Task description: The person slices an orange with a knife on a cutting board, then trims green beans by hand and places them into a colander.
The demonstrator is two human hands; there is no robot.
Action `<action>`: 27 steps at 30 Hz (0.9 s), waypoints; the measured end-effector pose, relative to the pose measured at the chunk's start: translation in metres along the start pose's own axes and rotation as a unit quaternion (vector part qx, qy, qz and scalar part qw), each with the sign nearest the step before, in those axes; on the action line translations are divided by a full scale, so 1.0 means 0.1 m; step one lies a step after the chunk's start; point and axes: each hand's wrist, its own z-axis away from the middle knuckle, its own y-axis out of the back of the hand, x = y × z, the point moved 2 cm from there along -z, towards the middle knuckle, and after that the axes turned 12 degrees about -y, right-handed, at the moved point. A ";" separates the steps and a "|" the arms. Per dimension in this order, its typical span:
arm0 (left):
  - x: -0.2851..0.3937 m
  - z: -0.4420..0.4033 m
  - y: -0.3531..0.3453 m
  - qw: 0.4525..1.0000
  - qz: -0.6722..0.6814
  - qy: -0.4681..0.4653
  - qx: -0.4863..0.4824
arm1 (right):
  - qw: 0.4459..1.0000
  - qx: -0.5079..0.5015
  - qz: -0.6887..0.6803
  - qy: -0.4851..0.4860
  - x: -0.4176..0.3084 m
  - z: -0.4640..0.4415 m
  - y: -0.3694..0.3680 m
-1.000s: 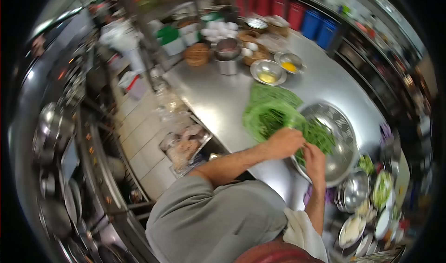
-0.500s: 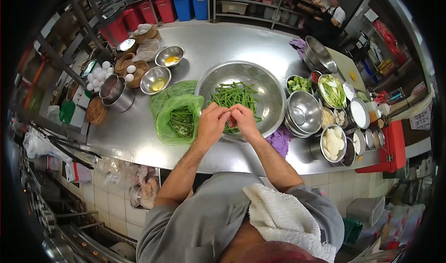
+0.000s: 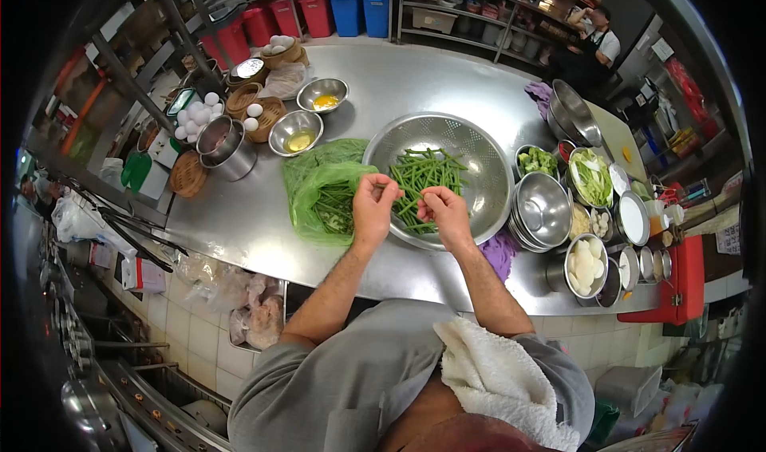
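A perforated steel colander [image 3: 488, 165] sits on the metal table, with a heap of green beans [image 3: 427, 173] in it. Left of it lies an open green plastic bag [image 3: 307, 205] with more beans inside. My left hand [image 3: 375, 205] is pinched at the colander's left rim, beside the bag's mouth; a thin green piece shows at its fingertips. My right hand [image 3: 445, 213] is pinched over the colander's near side, a short gap from the left, with what looks like a green bean at its fingers.
Two steel bowls with egg [image 3: 299, 139] stand behind the bag, near a pot [image 3: 231, 153] and white eggs [image 3: 195, 119]. On the right are stacked bowls [image 3: 544, 205], a purple cloth [image 3: 499, 252] and several vegetable bowls. A person [image 3: 598, 41] is at the far right.
The view has swung, and the table things now lie slightly farther right than half a second ago. My hands, together before, have moved apart.
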 end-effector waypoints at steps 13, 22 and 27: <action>0.09 0.01 -0.06 0.869 -0.381 -0.221 -0.225 | 0.986 0.043 0.137 0.084 0.02 -0.07 0.06; 0.12 -0.02 -0.10 0.846 -0.387 -0.257 -0.262 | 0.921 0.008 0.357 0.155 -0.17 -0.01 0.14; 0.11 0.02 -0.19 0.814 -0.422 -0.262 -0.302 | 0.829 0.024 0.455 0.324 -0.21 0.02 0.16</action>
